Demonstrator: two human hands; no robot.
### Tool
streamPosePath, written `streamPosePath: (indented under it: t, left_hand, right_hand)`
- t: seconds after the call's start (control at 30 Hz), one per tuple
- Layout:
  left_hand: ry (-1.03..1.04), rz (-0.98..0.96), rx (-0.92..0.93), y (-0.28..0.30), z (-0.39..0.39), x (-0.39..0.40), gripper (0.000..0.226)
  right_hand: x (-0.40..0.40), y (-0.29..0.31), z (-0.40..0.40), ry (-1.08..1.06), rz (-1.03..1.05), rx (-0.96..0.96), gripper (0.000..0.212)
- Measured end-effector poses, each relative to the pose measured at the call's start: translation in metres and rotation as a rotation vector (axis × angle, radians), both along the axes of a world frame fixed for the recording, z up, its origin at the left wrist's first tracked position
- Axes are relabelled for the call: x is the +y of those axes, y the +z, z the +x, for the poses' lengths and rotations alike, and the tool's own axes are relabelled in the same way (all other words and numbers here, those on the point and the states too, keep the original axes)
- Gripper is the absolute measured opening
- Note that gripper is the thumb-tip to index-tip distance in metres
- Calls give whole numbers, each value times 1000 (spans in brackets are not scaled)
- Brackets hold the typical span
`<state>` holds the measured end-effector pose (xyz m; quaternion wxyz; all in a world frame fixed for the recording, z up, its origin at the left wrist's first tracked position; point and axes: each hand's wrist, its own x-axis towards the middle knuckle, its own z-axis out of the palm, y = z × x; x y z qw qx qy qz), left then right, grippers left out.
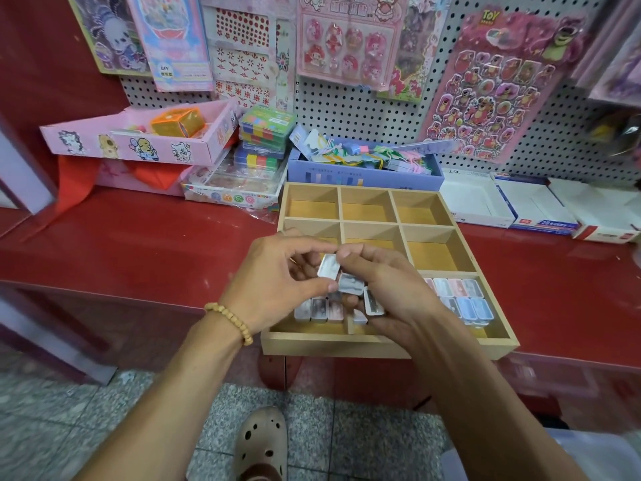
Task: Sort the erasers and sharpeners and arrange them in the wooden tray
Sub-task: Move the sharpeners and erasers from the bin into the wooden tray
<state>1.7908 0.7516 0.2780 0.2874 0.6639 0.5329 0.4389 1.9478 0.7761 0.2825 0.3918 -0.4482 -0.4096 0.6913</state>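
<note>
A wooden tray (381, 345) with nine compartments lies on the red shelf, its front edge overhanging. My left hand (277, 282) and my right hand (392, 289) meet above the tray's front row. Together they hold a few small wrapped rectangular pieces (350, 282); my left fingers pinch a silver-grey one (327, 265), and my right hand grips two others (373, 302). Three similar pieces (321, 308) stand in the front left compartment. Several pastel pink and blue pieces (464, 300) fill the front right compartment. The six rear compartments hold nothing.
Behind the tray sit a lilac box (364, 171) of colourful items, stacked plastic cases (265, 137) and a pink carton (138, 137). White open boxes (503, 206) stand at the right. Sticker sheets hang on the pegboard (347, 105). A sandalled foot (262, 442) is on the floor.
</note>
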Motion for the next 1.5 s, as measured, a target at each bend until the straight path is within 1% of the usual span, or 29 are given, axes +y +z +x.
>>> streamPosePath:
  t: [0.03, 0.13, 0.2, 0.3, 0.5, 0.6, 0.7, 0.8, 0.87, 0.97, 1.1, 1.17, 1.27, 1.33, 1.4, 1.43, 1.5]
  left_hand:
    - [9, 5, 44, 1, -2, 0, 46]
    - [44, -17, 173, 6, -13, -4, 37]
    - [71, -69, 320, 10, -25, -8, 32]
    - [68, -190, 545, 12, -37, -15, 34]
    - [22, -310, 762, 6, -27, -10, 42]
    - [27, -318, 861, 3, -23, -6, 45]
    - [37, -326, 907, 2, -21, -5, 47]
    - [42, -338, 910, 2, -20, -5, 51]
    - [38, -343, 907, 3, -21, -7, 49]
    - [39, -343, 888, 6, -23, -9, 36]
    - [29, -290, 876, 4, -20, -9, 20]
    - [17, -283, 879, 4, -19, -8, 20]
    - [10, -280, 853, 5, -19, -8, 32]
    - [44, -174, 747, 7, -15, -9, 30]
    - [49, -35, 511, 9, -6, -11, 25]
    - [24, 1, 408, 11, 1, -11, 25]
    - [-54, 5, 286, 13, 13, -10, 31]
  right_hand:
    - [0, 1, -1, 8, -5, -8, 11]
    - [0, 2, -2, -10, -32, 17, 8]
    - [0, 2, 1, -67, -63, 63, 8]
    - [0, 1, 8, -129, -87, 89, 9]
    - [-4, 2, 14, -157, -102, 107, 11]
    - [-5, 5, 16, -160, -104, 86, 11]
    - [-5, 8, 18, -165, -110, 66, 10]
    - [-6, 8, 18, -165, -117, 66, 10]
    - [-6, 7, 17, -171, -129, 79, 10]
    - [-6, 6, 16, -186, -149, 100, 13]
    - [-7, 6, 16, -203, -185, 143, 14]
    - [-7, 6, 16, -211, -209, 175, 14]
    - [-7, 5, 15, -224, -235, 208, 14]
    - [-6, 5, 15, -235, -253, 222, 14]
    - [-6, 5, 14, -240, -272, 239, 13]
    - [-5, 4, 14, -244, -279, 242, 13]
    - [-4, 2, 15, -250, -289, 228, 13]
